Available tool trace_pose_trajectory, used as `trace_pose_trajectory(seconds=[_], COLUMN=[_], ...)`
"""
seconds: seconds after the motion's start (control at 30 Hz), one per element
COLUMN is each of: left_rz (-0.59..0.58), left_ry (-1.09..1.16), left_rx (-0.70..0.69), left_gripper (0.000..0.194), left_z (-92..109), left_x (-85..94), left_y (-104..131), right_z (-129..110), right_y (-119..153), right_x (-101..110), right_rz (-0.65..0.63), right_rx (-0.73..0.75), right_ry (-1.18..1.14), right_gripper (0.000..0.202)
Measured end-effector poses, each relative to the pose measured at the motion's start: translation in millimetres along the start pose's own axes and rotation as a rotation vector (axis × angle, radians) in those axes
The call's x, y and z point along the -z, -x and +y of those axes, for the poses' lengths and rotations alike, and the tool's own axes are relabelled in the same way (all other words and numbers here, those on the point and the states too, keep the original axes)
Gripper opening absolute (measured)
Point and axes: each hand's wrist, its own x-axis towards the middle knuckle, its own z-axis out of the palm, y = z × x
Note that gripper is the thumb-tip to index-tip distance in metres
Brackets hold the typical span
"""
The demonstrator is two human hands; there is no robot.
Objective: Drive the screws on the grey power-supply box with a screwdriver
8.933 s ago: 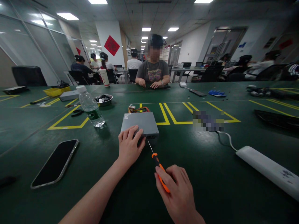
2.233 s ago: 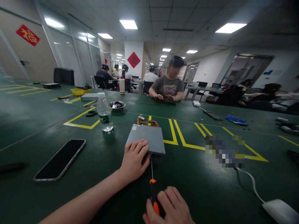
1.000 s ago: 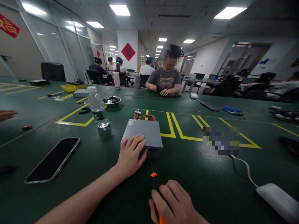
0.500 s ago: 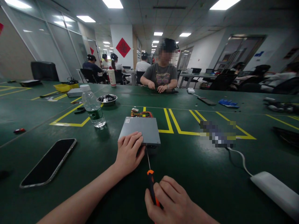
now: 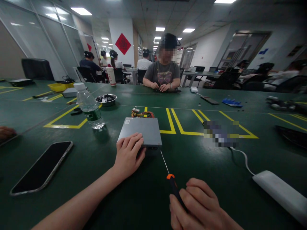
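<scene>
A grey metal computer power supply (image 5: 146, 129) lies flat on the green table, with a bundle of coloured cables (image 5: 144, 113) at its far side. My left hand (image 5: 130, 151) grips its near left part, fingers over the top and thumb low at the front. In my right hand (image 5: 198, 203) is a screwdriver (image 5: 174, 185) with a black and orange handle, fingers wrapped round it. Its thin shaft slants up and left, the tip close to the near right corner of the power supply; whether they touch I cannot tell.
A water bottle (image 5: 90, 108), a phone (image 5: 43, 167) and a metal bowl (image 5: 106, 99) of small parts stand to the left. To the right lie a white power strip (image 5: 280, 191) and blue gloves (image 5: 231, 103). A person (image 5: 163, 72) sits opposite; another person's hand (image 5: 7, 133) shows at the left edge.
The screwdriver has moved right with my right hand, its tip from the middle of the front face to the right corner. Another person's hand has appeared at left. My left hand keeps its hold.
</scene>
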Motion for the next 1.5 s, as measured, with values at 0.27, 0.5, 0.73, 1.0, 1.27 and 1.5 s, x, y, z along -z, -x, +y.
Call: trace_pose_trajectory(seconds=[0.27, 0.5, 0.73, 1.0, 1.27, 1.5], left_rz=[-0.003, -0.005, -0.001, 0.026, 0.036, 0.02], left_ry=[-0.009, -0.012, -0.013, -0.031, -0.028, -0.019], left_rx=[0.0, 0.002, -0.002, -0.017, -0.024, -0.015], left_gripper=[0.028, 0.029, 0.028, 0.028, 0.029, 0.027], left_z=[0.3, -0.4, 0.0, -0.1, -0.5, -0.7], left_x=[-0.5, -0.4, -0.6, -2.1, -2.7, -1.6], left_y=[-0.8, -1.1, -1.1, -1.3, -1.5, -0.8], right_z=[3.8, 4.2, 2.2, -3.5, -14.0, -7.1], right_y=[-2.6, -6.2, -7.7, -22.7, -14.9, -17.7], right_x=[-4.4, -7.3, -4.9, -0.6, -12.6, -1.8], right_rz=[-0.036, 0.026, -0.026, -0.053, -0.094, -0.129], right_rx=[0.009, -0.008, -0.083, -0.086, -0.014, -0.112], right_ry=[-0.043, -0.046, -0.034, 0.031, 0.021, 0.009], right_gripper=[0.016, 0.014, 0.013, 0.012, 0.012, 0.02])
